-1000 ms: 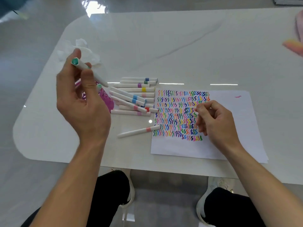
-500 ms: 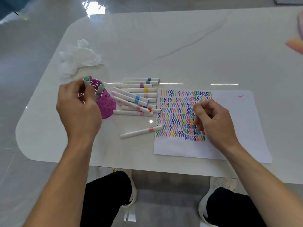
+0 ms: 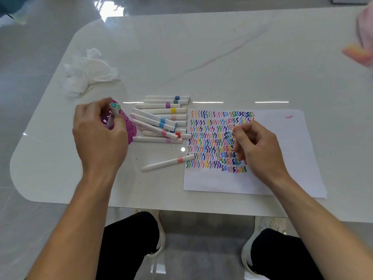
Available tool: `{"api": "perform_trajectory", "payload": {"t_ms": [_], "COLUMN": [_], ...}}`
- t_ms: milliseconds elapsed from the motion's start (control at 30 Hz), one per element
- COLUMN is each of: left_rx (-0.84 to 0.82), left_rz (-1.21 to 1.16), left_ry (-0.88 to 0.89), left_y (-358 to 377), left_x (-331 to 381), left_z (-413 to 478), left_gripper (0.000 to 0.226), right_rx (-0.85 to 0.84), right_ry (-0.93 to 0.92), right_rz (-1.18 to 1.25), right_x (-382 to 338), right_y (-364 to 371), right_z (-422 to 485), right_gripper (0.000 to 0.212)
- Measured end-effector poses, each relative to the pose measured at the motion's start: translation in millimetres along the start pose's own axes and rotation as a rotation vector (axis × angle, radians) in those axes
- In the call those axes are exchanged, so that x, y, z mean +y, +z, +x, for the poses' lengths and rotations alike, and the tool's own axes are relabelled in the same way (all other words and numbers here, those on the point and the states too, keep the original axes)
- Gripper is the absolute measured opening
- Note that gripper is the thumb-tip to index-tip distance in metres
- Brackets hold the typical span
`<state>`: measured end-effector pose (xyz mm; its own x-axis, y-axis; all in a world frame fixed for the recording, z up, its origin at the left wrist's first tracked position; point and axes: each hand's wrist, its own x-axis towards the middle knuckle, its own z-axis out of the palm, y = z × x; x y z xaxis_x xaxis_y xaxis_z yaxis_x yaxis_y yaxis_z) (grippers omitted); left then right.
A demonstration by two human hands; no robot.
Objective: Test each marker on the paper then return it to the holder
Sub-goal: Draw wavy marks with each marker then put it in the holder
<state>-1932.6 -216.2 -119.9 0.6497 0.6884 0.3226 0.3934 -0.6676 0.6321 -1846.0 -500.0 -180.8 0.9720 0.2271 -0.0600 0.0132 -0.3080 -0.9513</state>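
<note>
The white table [image 3: 201,47] is noted with a crumpled tissue [image 3: 88,71] at the far left and a thin wooden stick [image 3: 86,92] just beside it. A blurred pink and orange object [image 3: 359,51] is cut off at the far right edge. The magenta holder [image 3: 130,128] is partly hidden behind the left hand [image 3: 96,136], whose fingers are curled round a teal-capped marker [image 3: 112,114] standing in the holder; a second green cap [image 3: 118,106] is seen touching it. A pile of white markers [image 3: 159,120] with coloured bands lies just right of the holder, between it and the paper [image 3: 282,154]. One pink-banded marker [image 3: 168,163] lies apart, nearer the table edge, its tip at the paper's border. The right hand [image 3: 256,146] rests on the paper with fingers curled inward; whether anything is pinched cannot be told. Rows of coloured zigzags [image 3: 214,138] are recorded on the sheet, plus one pink squiggle [image 3: 289,117] near its far right corner; these are strokes, not letters.
</note>
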Motion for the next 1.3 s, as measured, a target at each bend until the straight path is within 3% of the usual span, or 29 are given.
{"api": "perform_trajectory", "payload": {"t_ms": [167, 300, 433, 533, 600, 967, 1167, 1300], "left_rx": [-0.002, -0.036, -0.330, -0.595, -0.670, -0.693, -0.596, -0.643], "left_rz": [0.022, 0.033, 0.051, 0.143, 0.197, 0.256, -0.104, -0.427], "left_ry": [0.184, 0.386, 0.537, 0.469, 0.433, 0.430, 0.279, 0.112], "left_y": [-1, 5, 19, 31, 39, 55, 53, 53], "left_x": [15, 28, 34, 34, 32, 37, 55, 70], "left_z": [-4, -14, -32, -46, -53, -60, -54, -53], "left_gripper": [0.045, 0.035, 0.020, 0.019, 0.024, 0.017, 0.009, 0.020], "right_rx": [0.005, 0.007, 0.004, 0.002, 0.004, 0.001, -0.029, -0.147], "right_ry": [0.000, -0.004, -0.001, -0.002, -0.001, -0.005, -0.010, -0.040], "right_rz": [0.005, 0.006, 0.000, -0.011, -0.014, -0.020, -0.020, 0.015], "right_x": [0, -1, -2, -1, -1, 0, 0, -3], "right_y": [0, -1, -1, -2, -3, -5, -6, -6], "right_z": [0, 1, 0, -1, -1, -1, -2, -5], "right_gripper": [0.022, 0.021, 0.020, 0.020, 0.019, 0.020, 0.018, 0.021]}}
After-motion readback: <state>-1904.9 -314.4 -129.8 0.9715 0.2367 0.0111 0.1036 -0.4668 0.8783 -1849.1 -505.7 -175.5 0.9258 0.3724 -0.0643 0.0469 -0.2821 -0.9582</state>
